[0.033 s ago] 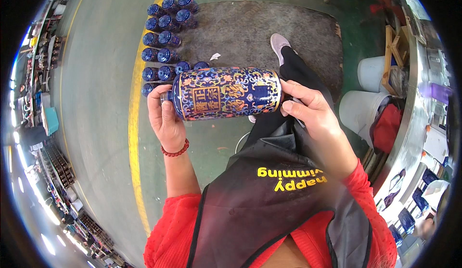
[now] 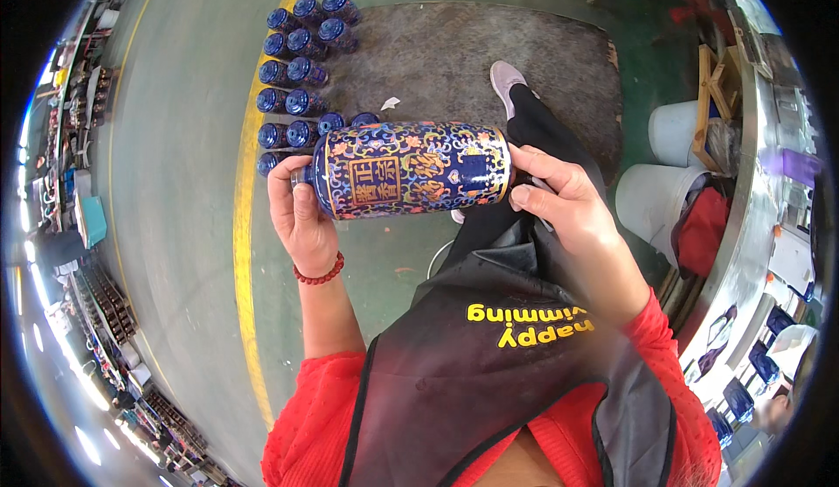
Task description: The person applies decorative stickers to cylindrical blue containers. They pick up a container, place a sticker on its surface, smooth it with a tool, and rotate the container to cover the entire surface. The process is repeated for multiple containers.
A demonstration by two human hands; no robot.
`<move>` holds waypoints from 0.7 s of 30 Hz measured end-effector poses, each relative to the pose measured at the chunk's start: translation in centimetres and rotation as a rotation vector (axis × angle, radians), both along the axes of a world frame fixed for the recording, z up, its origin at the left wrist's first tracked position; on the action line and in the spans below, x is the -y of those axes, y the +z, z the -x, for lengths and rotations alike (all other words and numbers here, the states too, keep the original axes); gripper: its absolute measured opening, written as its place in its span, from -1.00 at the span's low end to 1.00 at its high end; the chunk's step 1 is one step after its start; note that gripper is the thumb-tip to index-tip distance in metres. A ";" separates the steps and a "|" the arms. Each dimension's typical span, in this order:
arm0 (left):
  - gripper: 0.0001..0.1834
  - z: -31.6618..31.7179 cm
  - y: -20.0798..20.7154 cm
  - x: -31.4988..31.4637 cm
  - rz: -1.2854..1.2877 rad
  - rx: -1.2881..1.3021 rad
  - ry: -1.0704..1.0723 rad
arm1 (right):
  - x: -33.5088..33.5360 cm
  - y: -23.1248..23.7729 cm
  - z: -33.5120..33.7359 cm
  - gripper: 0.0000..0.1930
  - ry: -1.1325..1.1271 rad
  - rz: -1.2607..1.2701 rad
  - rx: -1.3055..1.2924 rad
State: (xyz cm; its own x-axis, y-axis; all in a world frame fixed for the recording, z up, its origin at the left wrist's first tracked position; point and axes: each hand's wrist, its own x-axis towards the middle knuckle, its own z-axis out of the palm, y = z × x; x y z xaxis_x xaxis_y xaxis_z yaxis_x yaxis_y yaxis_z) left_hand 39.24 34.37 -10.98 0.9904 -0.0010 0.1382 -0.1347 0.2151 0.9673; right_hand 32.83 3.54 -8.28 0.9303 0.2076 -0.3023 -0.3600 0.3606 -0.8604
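Note:
A dark blue ceramic bottle [image 2: 415, 170] with colourful floral scrolls and gold lettering is held sideways in front of me. My left hand [image 2: 301, 205] is closed around its narrow neck at the left end, thumb toward me. At the right end my right hand [image 2: 559, 191] grips the base edge, the thumb on the near side and fingers on the far side. Something dark and greyish shows beside the right fingers; I cannot make out what it is. Several similar blue bottles [image 2: 304, 102] stand upright in rows beyond my left hand.
The bottles stand along the left edge of a dark worn board [image 2: 454, 59] on the green floor, by a yellow line [image 2: 243, 260]. White buckets [image 2: 651, 200], one with red cloth [image 2: 702, 232], and a wooden frame [image 2: 718, 93] are at the right, beside a metal-edged bench [image 2: 738, 216].

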 end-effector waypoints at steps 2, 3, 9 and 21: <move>-0.63 0.2 0.1 0.1 0.037 0.021 -0.025 | -0.4 0.5 0.4 -0.43 -0.016 0.043 0.042; -0.63 0.3 0.2 0.1 0.047 0.014 -0.027 | -0.6 0.8 0.6 -0.42 -0.020 0.075 0.077; -0.60 1.2 0.5 0.0 0.086 0.077 -0.033 | -1.5 1.4 2.0 -0.46 -0.081 0.278 0.298; -0.63 3.9 1.5 -0.9 -0.140 0.395 0.065 | -3.4 0.9 3.2 -0.77 -0.328 -0.204 0.008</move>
